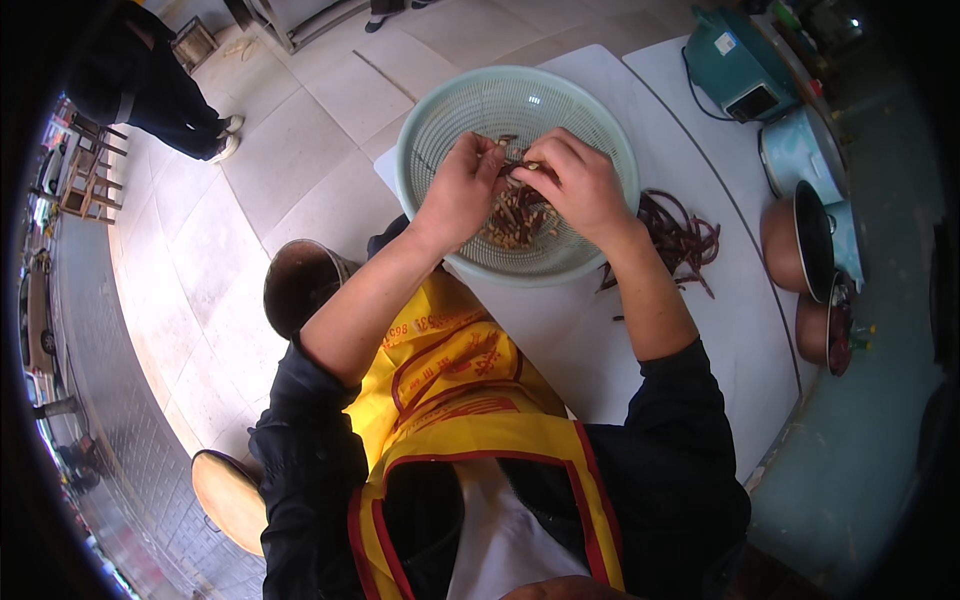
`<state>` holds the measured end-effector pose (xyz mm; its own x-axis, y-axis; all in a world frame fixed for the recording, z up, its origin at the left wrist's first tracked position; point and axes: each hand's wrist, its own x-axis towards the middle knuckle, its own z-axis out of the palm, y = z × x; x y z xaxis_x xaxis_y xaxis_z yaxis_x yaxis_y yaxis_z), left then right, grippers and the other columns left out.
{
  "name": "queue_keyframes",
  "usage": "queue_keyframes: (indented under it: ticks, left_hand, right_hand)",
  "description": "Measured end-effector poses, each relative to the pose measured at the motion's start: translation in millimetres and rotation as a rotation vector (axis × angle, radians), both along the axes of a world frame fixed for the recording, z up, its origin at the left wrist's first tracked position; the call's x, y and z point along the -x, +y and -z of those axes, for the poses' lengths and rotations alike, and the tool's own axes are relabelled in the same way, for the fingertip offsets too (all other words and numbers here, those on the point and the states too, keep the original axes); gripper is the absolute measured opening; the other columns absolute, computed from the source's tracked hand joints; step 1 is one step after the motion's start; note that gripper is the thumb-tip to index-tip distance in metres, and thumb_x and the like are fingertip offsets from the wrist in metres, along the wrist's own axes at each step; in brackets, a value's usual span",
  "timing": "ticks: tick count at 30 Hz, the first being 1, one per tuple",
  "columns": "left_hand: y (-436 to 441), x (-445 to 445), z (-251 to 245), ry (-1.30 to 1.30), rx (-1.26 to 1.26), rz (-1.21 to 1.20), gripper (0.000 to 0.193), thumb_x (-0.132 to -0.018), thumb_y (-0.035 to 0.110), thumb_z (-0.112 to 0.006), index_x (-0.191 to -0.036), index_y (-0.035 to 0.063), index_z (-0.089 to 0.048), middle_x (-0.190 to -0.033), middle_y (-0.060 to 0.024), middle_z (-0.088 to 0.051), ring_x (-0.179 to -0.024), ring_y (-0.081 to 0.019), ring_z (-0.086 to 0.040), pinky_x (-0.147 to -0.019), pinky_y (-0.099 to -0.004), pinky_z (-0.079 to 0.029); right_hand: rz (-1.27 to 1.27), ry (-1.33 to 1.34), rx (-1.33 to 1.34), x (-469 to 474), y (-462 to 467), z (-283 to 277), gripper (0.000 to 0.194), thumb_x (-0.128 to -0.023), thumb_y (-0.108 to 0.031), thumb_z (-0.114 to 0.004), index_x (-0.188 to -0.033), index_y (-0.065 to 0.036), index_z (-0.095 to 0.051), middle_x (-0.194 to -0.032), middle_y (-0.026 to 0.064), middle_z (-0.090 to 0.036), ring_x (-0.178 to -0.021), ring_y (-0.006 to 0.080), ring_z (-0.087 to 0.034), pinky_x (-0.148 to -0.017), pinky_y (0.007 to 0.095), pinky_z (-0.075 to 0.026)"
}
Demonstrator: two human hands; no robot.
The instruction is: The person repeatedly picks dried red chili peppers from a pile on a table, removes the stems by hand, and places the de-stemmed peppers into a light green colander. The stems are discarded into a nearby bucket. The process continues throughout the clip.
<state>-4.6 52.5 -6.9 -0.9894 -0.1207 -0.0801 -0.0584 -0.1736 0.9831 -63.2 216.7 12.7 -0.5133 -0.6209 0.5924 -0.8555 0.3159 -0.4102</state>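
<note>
My left hand (463,187) and my right hand (583,184) meet above a pale green plastic colander (409,161). Between their fingertips they pinch a dark red long bean pod (514,169), partly covered by the fingers. Under my hands, short dark pod pieces and pale shelled beans (514,225) lie on the colander's bottom. Beside the colander, partly behind my right forearm, a heap of long dark red bean pods (679,236) rests on the white table (622,360).
At the right stand a green appliance (739,64) with a cord, a light blue pot (799,161) and brown pots (784,240). By my left arm are a bucket (300,281) and a round stool (229,499). A person (169,90) stands on the tiled floor near wooden chairs (90,176).
</note>
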Motion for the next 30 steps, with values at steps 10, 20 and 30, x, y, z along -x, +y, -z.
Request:
queue_keyframes:
  ticks: [10,20,30]
  left_hand:
    - [-18,-4,-6,-0.095,-0.383,0.092,0.017,-0.102,0.024,-0.048,-0.099,0.0077,-0.044,-0.066,0.0007,-0.043,-0.051,-0.0072,-0.033,-0.046,-0.0222,-0.028]
    - [-4,-5,1,-0.023,-0.36,0.121,0.017,-0.102,0.024,-0.048,-0.099,0.0074,-0.046,-0.07,-0.0002,-0.05,-0.053,-0.0076,-0.038,-0.049,-0.0218,-0.031]
    - [-10,-4,12,0.295,-0.001,-0.039,0.009,-0.093,0.008,-0.063,-0.098,0.0006,-0.063,-0.086,-0.0006,-0.063,-0.07,-0.0064,-0.055,-0.061,-0.02,-0.047]
  right_hand:
    - [0.11,-0.187,-0.138,10,15,14,0.017,-0.082,-0.007,-0.072,-0.093,0.0,-0.06,-0.084,0.0054,-0.061,-0.075,0.0211,-0.062,-0.067,0.0304,-0.05]
    - [-0.225,-1.038,0.602,-19,-17,25,0.009,-0.091,-0.002,-0.061,-0.1,0.001,-0.06,-0.082,0.0048,-0.065,-0.075,0.0091,-0.06,-0.067,0.0221,-0.047]
    - [-0.083,-0.989,0.558,-13,-14,22,0.008,-0.088,-0.001,-0.064,-0.093,0.001,-0.057,-0.081,0.0016,-0.061,-0.067,0.0041,-0.056,-0.057,0.019,-0.046]
